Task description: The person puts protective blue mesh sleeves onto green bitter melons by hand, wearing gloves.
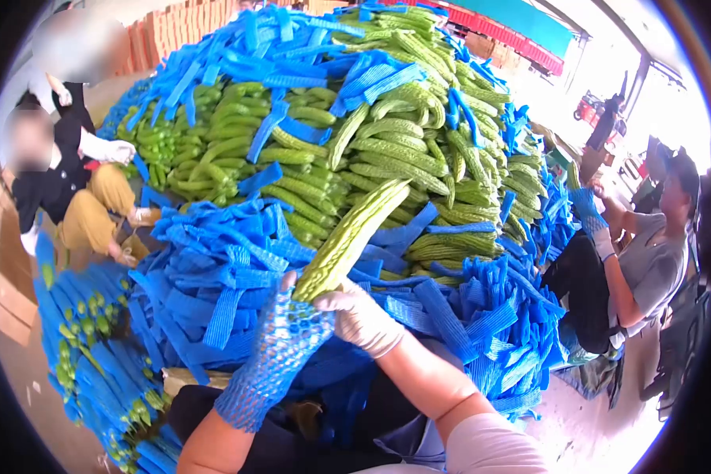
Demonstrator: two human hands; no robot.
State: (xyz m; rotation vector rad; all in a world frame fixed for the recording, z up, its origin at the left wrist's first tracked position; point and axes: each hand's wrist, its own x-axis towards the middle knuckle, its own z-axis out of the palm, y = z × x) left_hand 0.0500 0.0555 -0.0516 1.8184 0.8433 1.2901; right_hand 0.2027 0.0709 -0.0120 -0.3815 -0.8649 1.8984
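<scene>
Head cam: bitter melon [355, 239] mid-frame, tilted. L hand [288, 328] in blue mesh [247, 389] clamped on lower end; gloved R hand [365, 317] against same end, grip can't tell. Melon pile [399, 150] upper ctr.

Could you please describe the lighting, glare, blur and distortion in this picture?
Head view: glare washes out the opening at upper right and the floor at lower right; head view: a round, wide-angle image with dark corners, bending towards its edges; head view: blurred patches hide the faces of two people at left; head view: the ridged green gourd looks reasonably sharp.
</scene>
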